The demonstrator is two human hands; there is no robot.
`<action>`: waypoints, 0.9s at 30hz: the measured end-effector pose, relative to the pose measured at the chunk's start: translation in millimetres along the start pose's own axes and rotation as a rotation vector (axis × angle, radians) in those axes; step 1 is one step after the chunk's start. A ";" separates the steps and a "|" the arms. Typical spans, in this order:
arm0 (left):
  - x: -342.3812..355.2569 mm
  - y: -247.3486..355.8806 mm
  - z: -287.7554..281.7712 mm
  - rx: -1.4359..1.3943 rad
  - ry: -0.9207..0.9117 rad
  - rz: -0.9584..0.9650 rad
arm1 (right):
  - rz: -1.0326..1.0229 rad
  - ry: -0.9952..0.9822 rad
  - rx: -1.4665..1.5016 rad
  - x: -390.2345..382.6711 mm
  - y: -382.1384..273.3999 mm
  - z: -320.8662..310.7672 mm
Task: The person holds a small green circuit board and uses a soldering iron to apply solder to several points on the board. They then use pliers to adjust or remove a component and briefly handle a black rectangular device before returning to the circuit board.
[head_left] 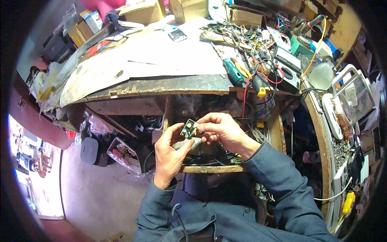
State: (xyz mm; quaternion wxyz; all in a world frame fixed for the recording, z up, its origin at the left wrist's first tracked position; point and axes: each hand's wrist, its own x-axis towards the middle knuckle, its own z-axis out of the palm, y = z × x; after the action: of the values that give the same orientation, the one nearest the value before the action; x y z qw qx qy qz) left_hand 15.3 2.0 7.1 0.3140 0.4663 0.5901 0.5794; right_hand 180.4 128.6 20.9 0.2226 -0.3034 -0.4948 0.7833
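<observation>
A small green circuit board (188, 130) with several components on it is held up over an open drawer (217, 169). My left hand (171, 148) grips the board's left and lower edges between thumb and fingers. From the right, my right hand (217, 129) pinches at the board's right edge with thumb and forefinger. Its other fingers curl beneath. Whether a smaller part sits between the right fingertips is too small to tell. Cables and dark odds and ends lie in the drawer below both hands.
A worn workbench (161, 86) covered with white paper stands ahead. On its right lie a green-handled screwdriver (234, 70), yellow-handled pliers (243, 69), a multimeter (288, 66) and a heap of wires (246, 40). A white power strip (331, 115) runs along the right side. Boxes (124, 155) stand lower left.
</observation>
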 end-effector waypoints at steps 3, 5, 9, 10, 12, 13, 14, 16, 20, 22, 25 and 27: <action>-0.6 -1.4 -0.6 0.046 0.012 -0.013 | 0.021 -0.006 -0.015 1.8 1.8 1.2; -0.4 -3.2 0.4 0.054 0.014 0.008 | 0.020 -0.006 -0.028 2.0 1.6 0.3; 0.4 -2.6 -0.4 0.050 0.010 0.007 | 0.018 -0.010 -0.039 1.0 1.1 0.8; 0.7 -2.6 0.0 0.044 0.008 0.006 | 0.021 -0.014 -0.051 0.8 0.4 0.8; 0.1 -1.2 0.0 0.076 0.049 0.035 | 0.036 -0.029 -0.050 3.5 3.4 0.1; 0.0 -0.9 0.2 0.092 0.068 0.050 | 0.043 -0.035 -0.049 4.2 4.5 -0.3; 0.5 -2.2 0.6 0.087 0.062 0.046 | 0.044 -0.029 -0.061 3.1 3.8 -0.5; 1.5 -4.9 -1.0 0.084 0.059 0.041 | 0.046 -0.027 -0.085 1.8 1.1 1.4; 1.1 -6.2 -2.1 0.105 0.067 0.064 | 0.024 -0.051 -0.089 2.0 2.1 1.0; 1.8 -6.5 -2.4 0.118 0.060 0.063 | 0.018 -0.050 -0.100 2.3 1.7 -0.5; 2.0 -6.0 -1.2 0.084 0.047 0.061 | 0.015 -0.042 -0.120 0.2 -1.5 0.4; 1.1 -4.2 -0.9 0.098 0.040 0.049 | 0.007 -0.052 -0.122 2.6 1.6 -0.3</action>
State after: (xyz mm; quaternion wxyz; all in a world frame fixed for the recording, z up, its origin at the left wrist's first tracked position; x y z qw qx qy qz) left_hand 13.3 3.1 3.4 0.2649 0.4839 0.6123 0.5664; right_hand 178.7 129.8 18.6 0.1882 -0.2976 -0.5463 0.7600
